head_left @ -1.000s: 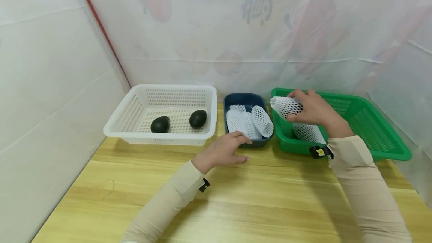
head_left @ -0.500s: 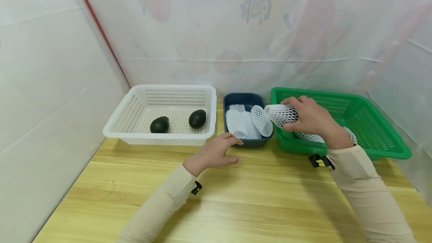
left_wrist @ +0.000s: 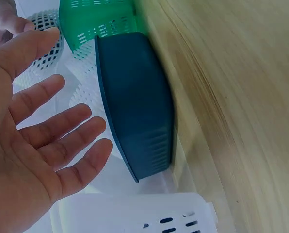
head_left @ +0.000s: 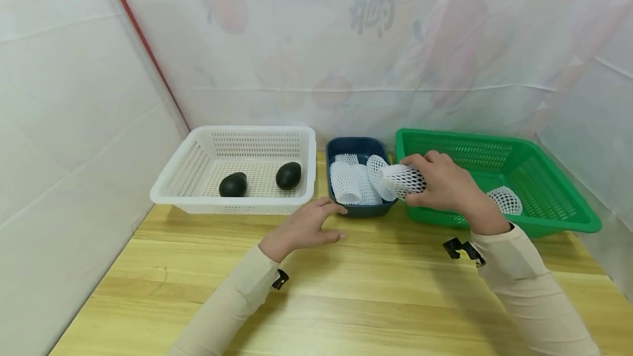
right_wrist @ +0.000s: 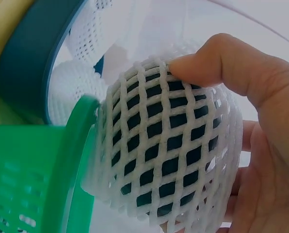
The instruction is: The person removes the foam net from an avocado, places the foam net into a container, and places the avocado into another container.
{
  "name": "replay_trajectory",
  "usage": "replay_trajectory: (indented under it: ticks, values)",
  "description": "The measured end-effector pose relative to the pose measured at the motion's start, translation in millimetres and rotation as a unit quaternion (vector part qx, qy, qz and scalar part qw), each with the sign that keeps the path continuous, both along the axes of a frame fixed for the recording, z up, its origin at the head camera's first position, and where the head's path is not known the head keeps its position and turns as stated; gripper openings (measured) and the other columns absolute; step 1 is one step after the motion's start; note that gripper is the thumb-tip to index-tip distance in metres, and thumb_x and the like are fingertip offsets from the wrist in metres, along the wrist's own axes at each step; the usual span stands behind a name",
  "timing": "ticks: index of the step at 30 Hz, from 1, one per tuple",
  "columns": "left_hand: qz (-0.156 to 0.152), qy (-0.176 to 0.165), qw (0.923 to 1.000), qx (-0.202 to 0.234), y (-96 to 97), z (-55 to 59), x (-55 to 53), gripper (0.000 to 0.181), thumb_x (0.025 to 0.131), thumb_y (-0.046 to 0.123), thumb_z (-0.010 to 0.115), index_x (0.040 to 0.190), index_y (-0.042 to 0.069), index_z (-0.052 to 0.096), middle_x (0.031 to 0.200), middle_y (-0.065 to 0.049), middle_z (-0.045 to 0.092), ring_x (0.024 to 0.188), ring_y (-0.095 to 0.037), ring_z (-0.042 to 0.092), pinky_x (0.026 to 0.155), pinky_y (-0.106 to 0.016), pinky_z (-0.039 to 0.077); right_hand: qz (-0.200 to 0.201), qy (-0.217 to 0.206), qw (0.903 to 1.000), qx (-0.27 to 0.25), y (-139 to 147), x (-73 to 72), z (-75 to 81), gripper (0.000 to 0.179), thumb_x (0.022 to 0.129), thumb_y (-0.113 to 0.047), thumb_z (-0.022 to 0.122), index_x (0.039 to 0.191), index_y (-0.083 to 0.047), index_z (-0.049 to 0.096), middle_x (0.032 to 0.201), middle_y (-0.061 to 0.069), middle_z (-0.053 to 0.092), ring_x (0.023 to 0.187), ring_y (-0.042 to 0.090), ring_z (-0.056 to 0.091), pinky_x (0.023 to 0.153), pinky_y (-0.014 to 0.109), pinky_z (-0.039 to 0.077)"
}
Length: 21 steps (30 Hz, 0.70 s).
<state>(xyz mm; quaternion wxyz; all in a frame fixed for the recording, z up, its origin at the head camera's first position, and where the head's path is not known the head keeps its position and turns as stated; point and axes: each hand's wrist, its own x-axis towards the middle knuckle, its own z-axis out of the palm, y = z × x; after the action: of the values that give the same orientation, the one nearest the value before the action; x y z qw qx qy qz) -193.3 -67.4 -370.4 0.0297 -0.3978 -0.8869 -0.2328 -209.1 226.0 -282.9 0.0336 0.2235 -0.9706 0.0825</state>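
My right hand [head_left: 442, 188] grips a white foam net sleeve [head_left: 403, 181] over the green basket's left rim. In the right wrist view, a dark avocado [right_wrist: 169, 165] shows through the mesh, with the thumb pressed on the net. My left hand [head_left: 304, 229] hovers over the table in front of the blue bin [head_left: 368, 211], holding nothing, its fingers spread in the left wrist view. Several white foam nets [head_left: 346, 183] lie in the bin. Inside the green basket [head_left: 549, 221] sits another foam-net bundle [head_left: 505, 200].
A white basket [head_left: 252, 202] stands at the left with two dark avocados [head_left: 288, 176] in it. The three containers line up along the back of the wooden table [head_left: 356, 295], against a white sheet [head_left: 277, 43]. A similar sheet rises on the left.
My right hand has carried the netted avocado left and toward me, from above the green basket to its left rim. My left hand has drawn back to the left, away from the blue bin.
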Motion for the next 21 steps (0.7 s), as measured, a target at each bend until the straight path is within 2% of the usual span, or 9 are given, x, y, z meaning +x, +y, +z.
replay_trajectory:
  ticks: [9, 15, 21]
  values:
    - [0.003, -0.002, 1.0000, -0.007, -10.1, -4.0, 3.8, 0.046, 0.083, 0.031, 0.070, 0.119, 0.005, 0.060, 0.113, -0.007, 0.058, 0.106, -0.020, 0.051, 0.090, -0.033, 0.042, 0.017, 0.015, 0.9997, -0.009, -11.4, 8.6, -1.3, 0.066, 0.072, -0.032, 0.074, 0.129, -0.013, 0.049, 0.108, 0.017, 0.048, 0.089, 0.030, 0.043, 0.056, 0.040, 0.042]
    - [0.014, -0.005, 0.9999, -0.008, -14.6, -5.8, 4.5, 0.047, 0.082, 0.031, 0.071, 0.120, 0.006, 0.060, 0.114, -0.006, 0.056, 0.105, -0.019, 0.052, 0.089, -0.034, 0.043, 0.038, 0.029, 0.9988, -0.003, -18.0, 11.5, -5.5, 0.067, 0.070, -0.033, 0.076, 0.129, -0.012, 0.051, 0.108, 0.017, 0.050, 0.089, 0.030, 0.046, 0.062, 0.043, 0.044]
    - [0.020, -0.014, 0.9996, -0.015, -20.2, -8.3, 5.3, 0.048, 0.082, 0.033, 0.071, 0.120, 0.008, 0.060, 0.113, -0.004, 0.056, 0.102, -0.017, 0.053, 0.087, -0.032, 0.044, 0.063, 0.008, 0.9977, -0.023, -23.6, 13.9, -9.5, 0.066, 0.071, -0.031, 0.078, 0.128, -0.010, 0.052, 0.109, 0.017, 0.052, 0.092, 0.031, 0.049, 0.068, 0.045, 0.044]
